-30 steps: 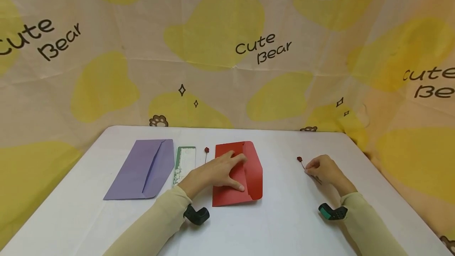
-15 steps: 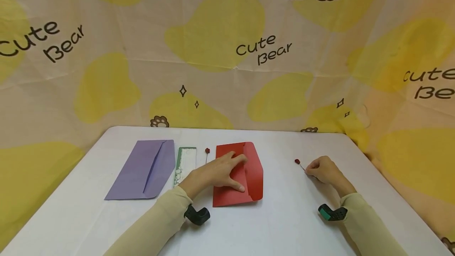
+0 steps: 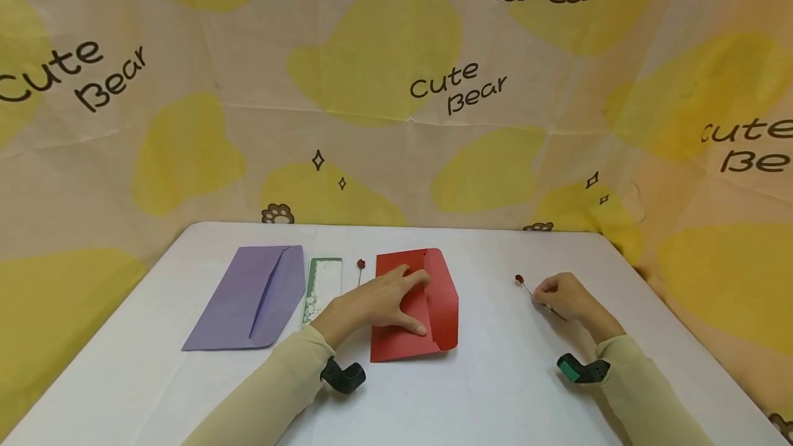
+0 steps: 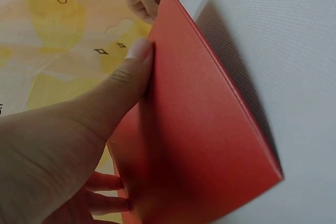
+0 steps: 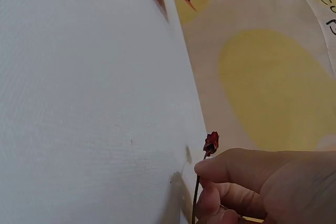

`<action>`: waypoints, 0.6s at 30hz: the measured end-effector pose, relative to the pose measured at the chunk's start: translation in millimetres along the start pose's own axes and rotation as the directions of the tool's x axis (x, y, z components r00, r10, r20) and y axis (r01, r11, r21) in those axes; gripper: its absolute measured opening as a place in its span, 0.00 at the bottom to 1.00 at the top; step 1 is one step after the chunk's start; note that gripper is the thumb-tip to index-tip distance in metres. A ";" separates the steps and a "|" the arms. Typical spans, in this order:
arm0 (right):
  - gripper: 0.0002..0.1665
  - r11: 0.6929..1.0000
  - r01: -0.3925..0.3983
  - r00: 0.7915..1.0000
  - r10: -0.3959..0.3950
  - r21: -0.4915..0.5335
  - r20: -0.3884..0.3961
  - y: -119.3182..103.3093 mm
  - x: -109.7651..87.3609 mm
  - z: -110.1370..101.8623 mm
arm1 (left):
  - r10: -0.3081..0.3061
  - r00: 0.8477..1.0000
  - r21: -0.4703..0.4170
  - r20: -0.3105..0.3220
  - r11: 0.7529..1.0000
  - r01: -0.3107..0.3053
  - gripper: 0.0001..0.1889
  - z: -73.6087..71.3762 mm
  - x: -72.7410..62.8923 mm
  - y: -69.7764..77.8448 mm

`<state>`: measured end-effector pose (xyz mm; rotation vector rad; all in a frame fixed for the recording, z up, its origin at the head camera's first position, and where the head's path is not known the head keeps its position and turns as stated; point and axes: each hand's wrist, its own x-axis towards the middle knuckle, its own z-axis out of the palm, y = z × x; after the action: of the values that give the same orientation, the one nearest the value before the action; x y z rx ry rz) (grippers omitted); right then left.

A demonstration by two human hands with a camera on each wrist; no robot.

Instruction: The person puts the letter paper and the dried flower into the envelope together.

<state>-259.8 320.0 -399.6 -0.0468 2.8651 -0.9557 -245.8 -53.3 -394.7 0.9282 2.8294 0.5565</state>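
My left hand [image 3: 387, 298] rests on a red envelope [image 3: 445, 294], thumb and fingers spread across its front. The envelope's flap lies unfolded on the right side. In the left wrist view the thumb presses on the red paper [image 4: 199, 124], and its near edge casts a shadow on the table. Over the right part of the table, my right hand [image 3: 566, 294] pinches the thin stem of a small dried red rose [image 5: 211, 143] between thumb and fingers. The rose's head [image 3: 519, 279] points up and to the left, while the stem's tail sticks out below the fingers.
A purple envelope [image 3: 248, 298] lies at the left of the white table [image 3: 495, 391]. Beside it is a green-bordered floral card [image 3: 323, 281], partly behind my left forearm. A second small red rose [image 3: 361, 264] lies between card and red envelope. A patterned cloth [image 3: 372, 54] hangs behind.
The rose in my right hand has tilted slightly: its head dipped left, then came up a little. Its stem end shows again below the fingers. My left hand and the envelopes have stayed put.
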 end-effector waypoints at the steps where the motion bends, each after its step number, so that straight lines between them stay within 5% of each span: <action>1: 0.08 1.000 -0.012 1.000 0.012 0.016 0.006 0.2 0.2 -0.4 | -0.002 1.000 -0.001 0.001 1.000 0.002 0.43 0.2 0.2 0.0; 18: 0.18 0.971 0.006 0.997 -0.024 0.241 0.073 -5.9 0.1 -5.6 | 0.014 1.000 -0.008 -0.006 1.000 -0.014 0.42 0.4 -0.5 -0.1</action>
<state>-260.7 318.6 -391.6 -0.0807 2.6635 -1.2681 -245.4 -53.5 -395.2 0.9470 2.8260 0.5736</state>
